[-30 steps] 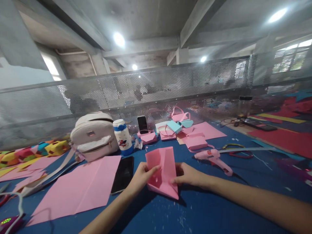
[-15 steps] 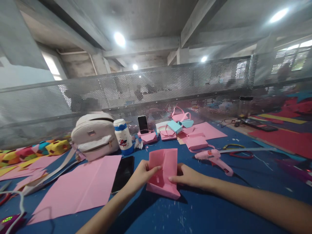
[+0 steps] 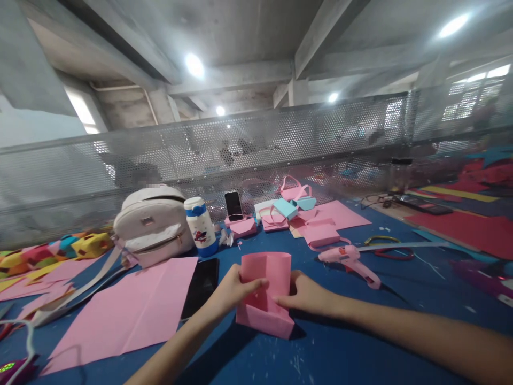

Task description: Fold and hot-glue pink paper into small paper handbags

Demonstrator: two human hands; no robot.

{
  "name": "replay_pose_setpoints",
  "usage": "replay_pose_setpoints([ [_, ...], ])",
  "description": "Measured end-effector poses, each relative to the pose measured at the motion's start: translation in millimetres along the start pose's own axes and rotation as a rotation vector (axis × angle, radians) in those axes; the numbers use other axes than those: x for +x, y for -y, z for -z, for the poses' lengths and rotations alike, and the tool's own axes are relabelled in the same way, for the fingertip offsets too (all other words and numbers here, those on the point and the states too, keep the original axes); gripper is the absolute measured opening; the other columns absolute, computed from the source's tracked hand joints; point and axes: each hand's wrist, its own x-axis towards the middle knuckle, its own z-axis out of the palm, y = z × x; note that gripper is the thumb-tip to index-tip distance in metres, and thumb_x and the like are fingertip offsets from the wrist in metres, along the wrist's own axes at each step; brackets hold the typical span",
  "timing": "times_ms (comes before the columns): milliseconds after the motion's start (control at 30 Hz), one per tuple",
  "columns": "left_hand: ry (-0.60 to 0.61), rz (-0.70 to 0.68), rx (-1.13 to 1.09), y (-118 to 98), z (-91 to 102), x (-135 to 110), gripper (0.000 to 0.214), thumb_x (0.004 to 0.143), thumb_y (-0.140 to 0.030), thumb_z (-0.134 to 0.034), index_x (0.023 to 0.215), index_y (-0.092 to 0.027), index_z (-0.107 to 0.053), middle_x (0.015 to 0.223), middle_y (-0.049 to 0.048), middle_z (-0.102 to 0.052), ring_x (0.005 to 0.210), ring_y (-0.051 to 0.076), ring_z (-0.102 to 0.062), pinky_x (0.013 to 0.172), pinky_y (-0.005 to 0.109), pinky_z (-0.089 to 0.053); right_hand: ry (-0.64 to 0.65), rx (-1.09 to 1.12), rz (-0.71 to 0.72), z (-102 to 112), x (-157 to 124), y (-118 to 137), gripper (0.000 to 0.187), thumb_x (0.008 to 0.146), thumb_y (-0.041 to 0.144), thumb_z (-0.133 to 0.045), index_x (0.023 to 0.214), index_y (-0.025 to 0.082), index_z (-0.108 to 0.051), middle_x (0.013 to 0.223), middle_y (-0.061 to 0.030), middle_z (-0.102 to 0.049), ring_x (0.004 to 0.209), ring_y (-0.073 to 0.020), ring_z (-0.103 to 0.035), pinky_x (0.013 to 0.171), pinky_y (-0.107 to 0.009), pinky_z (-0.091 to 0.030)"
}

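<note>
Two grips: I hold the paper box [image 3: 263, 320] between left hand [image 3: 232, 290] and right hand [image 3: 308, 294], probably to steady its folds.

Room in front of the hands, clutter beyond them.
I see open blue tabletop [image 3: 324, 353] on the near side of the folded pink paper [image 3: 266, 316], between the left forearm [image 3: 182, 347] and right forearm [image 3: 401, 324]. Past the paper I have a shorter lane, with the bottle [image 3: 202, 229] to its left and the pink glue gun [image 3: 345, 255] to its right; small paper bags [image 3: 242, 228] close it off. The phone [image 3: 201, 283] lies flat just beside the left hand [image 3: 232, 290], the backpack [image 3: 154, 227] standing tall behind. On the right, the glue gun's cord [image 3: 395, 294] trails near the forearm. A perforated screen [image 3: 256, 141] walls the back.
</note>
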Motion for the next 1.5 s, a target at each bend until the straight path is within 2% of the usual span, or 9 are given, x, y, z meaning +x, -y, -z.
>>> replay_pose_setpoints([
  [167, -0.028, -0.061, 0.009, -3, 1.2, 3, 0.043, 0.077, -0.056, -0.065, 0.065, -0.014, -0.062, 0.062, 0.0042, -0.064, 0.062, 0.020, -0.062, 0.055, 0.026, -0.048, 0.017, 0.071, 0.006, -2, -1, 3, 0.020, 0.072, 0.019, -0.066, 0.091, 0.012, -0.069, 0.090, -0.0053, -0.074, 0.078, -0.0187, -0.065, 0.063, -0.023, -0.049],
  [267, -0.261, -0.292, 0.048, -11, 4.9, -1, 0.032, 0.090, -0.046, -0.052, 0.103, -0.019, -0.061, 0.105, 0.0083, -0.066, 0.104, 0.025, -0.062, 0.089, 0.036, -0.049, -0.060, 0.134, -0.023, -4, 2, -3, 0.012, 0.074, 0.024, -0.065, 0.081, 0.014, -0.063, 0.070, -0.0010, -0.068, 0.059, -0.0128, -0.058, 0.051, -0.020, -0.043],
  [333, -0.395, -0.497, 0.200, -16, 5.3, -9, 0.023, 0.095, -0.036, -0.049, 0.111, -0.023, -0.057, 0.118, 0.0086, -0.059, 0.116, 0.025, -0.054, 0.101, 0.042, -0.041, -0.085, 0.161, -0.057, -5, 4, -8, 0.017, 0.078, 0.031, -0.062, 0.070, 0.016, -0.056, 0.053, 0.0035, -0.056, 0.042, -0.0088, -0.046, 0.039, -0.018, -0.034],
  [433, -0.297, -0.659, 0.516, -21, -1.4, -23, 0.016, 0.096, -0.036, -0.049, 0.098, -0.023, -0.059, 0.116, 0.0093, -0.056, 0.113, 0.027, -0.054, 0.097, 0.045, -0.043, -0.092, 0.179, -0.049, -6, 7, -10, 0.025, 0.081, 0.038, -0.057, 0.067, 0.018, -0.051, 0.045, 0.0064, -0.048, 0.034, -0.0063, -0.036, 0.034, -0.018, -0.027],
  [567, -0.189, -0.773, 0.855, -20, -18.1, -33, 0.037, 0.084, -0.055, -0.064, 0.095, -0.021, -0.062, 0.114, 0.0123, -0.059, 0.108, 0.033, -0.055, 0.102, 0.056, -0.037, -0.098, 0.195, -0.017, -7, 5, -7, 0.030, 0.082, 0.046, -0.056, 0.075, 0.017, -0.053, 0.043, 0.0081, -0.047, 0.034, -0.0065, -0.037, 0.034, -0.017, -0.028],
  [867, -0.150, -0.685, 0.925, -16, -25.5, -30, 0.008, 0.084, -0.021, -0.059, 0.076, -0.020, -0.060, 0.114, 0.0084, -0.062, 0.114, 0.026, -0.057, 0.113, 0.054, -0.027, -0.103, 0.208, 0.014, -10, 6, -7, 0.031, 0.079, 0.049, -0.055, 0.074, 0.019, -0.051, 0.047, 0.0070, -0.051, 0.032, -0.0060, -0.039, 0.034, -0.017, -0.030],
  [1100, -0.048, -0.552, 0.874, -3, -21.4, -23, 0.022, 0.074, -0.029, -0.076, 0.066, -0.019, -0.058, 0.134, 0.0107, -0.057, 0.128, 0.036, -0.048, 0.112, 0.063, -0.023, -0.101, 0.203, 0.017, -6, 6, -9, 0.027, 0.080, 0.045, -0.054, 0.087, 0.019, -0.051, 0.056, 0.0053, -0.059, 0.033, -0.0069, -0.042, 0.034, -0.018, -0.032],
  [1233, -0.018, -0.489, 0.829, 5, -21.4, -19, 0.022, 0.067, -0.021, -0.079, 0.062, -0.019, -0.057, 0.138, 0.0115, -0.055, 0.131, 0.038, -0.045, 0.110, 0.064, -0.026, -0.103, 0.086, 0.068, -3, 4, -8, 0.021, 0.084, 0.038, -0.053, 0.090, 0.018, -0.053, 0.057, 0.0063, -0.057, 0.035, -0.0073, -0.043, 0.036, -0.018, -0.034],
  [1500, -0.028, -0.507, 0.743, 7, -17.0, -15, 0.025, 0.070, -0.018, -0.079, 0.060, -0.019, -0.057, 0.135, 0.0080, -0.059, 0.123, 0.033, -0.051, 0.107, 0.062, -0.029, -0.099, -0.088, 0.027, 3, 4, -8, 0.022, 0.086, 0.030, -0.050, 0.067, 0.017, -0.053, 0.047, 0.0044, -0.052, 0.036, -0.0080, -0.043, 0.038, -0.017, -0.034],
])
